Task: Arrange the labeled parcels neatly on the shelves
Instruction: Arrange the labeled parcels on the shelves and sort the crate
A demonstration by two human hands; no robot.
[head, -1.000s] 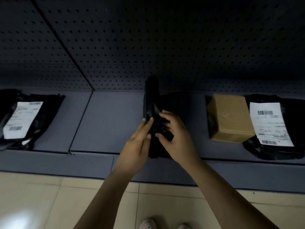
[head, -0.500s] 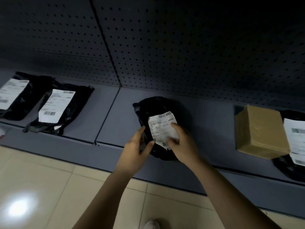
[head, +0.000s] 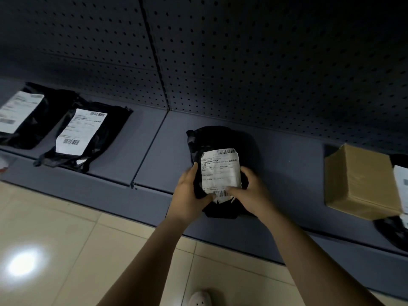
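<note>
A black plastic parcel with a white shipping label facing up lies on the low grey shelf, near its front edge. My left hand grips its left side, thumb on the label's bottom edge. My right hand holds its right side, thumb pressing the label's lower corner. The near end of the parcel hangs slightly over the shelf's front lip.
Two black labeled parcels lie on the left shelf section. A brown cardboard box stands to the right, with another black labeled parcel beyond it. A perforated back panel rises behind. Tiled floor below.
The parcel stood on edge with its label hidden; it now lies flat with the label up. Both hands moved to its sides. My view swung left.
</note>
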